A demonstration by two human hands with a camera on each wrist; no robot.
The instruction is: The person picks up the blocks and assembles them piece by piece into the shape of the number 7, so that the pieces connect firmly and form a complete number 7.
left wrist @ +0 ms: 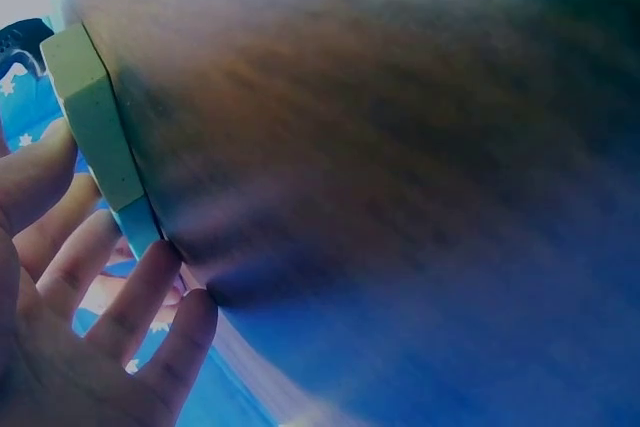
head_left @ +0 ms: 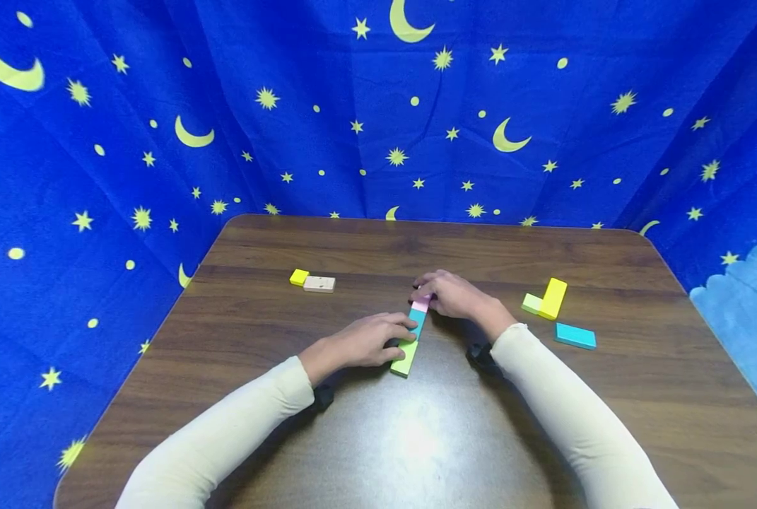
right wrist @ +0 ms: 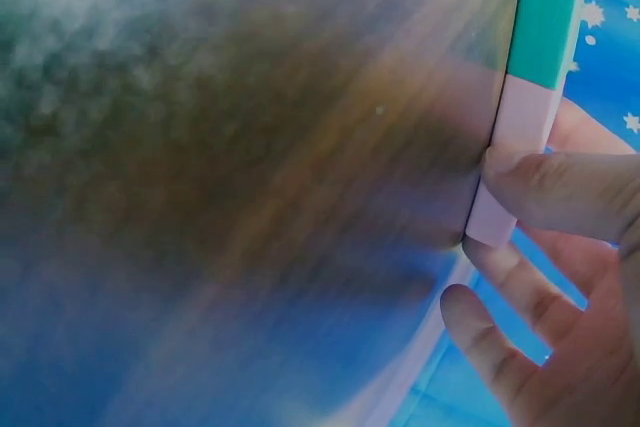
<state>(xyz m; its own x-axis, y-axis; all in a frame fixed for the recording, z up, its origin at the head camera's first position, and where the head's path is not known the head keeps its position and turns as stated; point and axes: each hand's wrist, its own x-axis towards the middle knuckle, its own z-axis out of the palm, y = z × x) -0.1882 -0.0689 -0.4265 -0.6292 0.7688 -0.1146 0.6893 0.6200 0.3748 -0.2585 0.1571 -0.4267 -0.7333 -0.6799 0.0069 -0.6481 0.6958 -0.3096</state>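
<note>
The row's blue block (head_left: 420, 322) lies on the wooden table (head_left: 645, 367), the middle piece of a straight line that slants slightly away from the person. The green block (head_left: 405, 361) touches its near end and the pink block (head_left: 421, 305) touches its far end, all three meeting end to end, so their edges run together as one strip.

The left hand (head_left: 368, 341) comes in from the left of the blue block; its loosely extended fingers rest against that block and the join with the green one, thumb at the green block's side, with nothing gripped. Such a light touch seems meant to steady the near part of the row. The right hand (head_left: 457, 295), beyond the blue block, grasps the pink block between thumb and fingers, one fingertip at its far end, a hold that appears suited to squaring it up against its neighbour.

Well left of the blue block and farther off, a small yellow block (head_left: 299, 277) touches a speckled block (head_left: 319, 284). Well to its right, a pale green block (head_left: 531, 303) touches a long yellow block (head_left: 553, 298), with a loose blue block (head_left: 575, 336) just nearer; these sit apart, perhaps to leave working room. Behind everything hangs a starry curtain (head_left: 327, 78).
</note>
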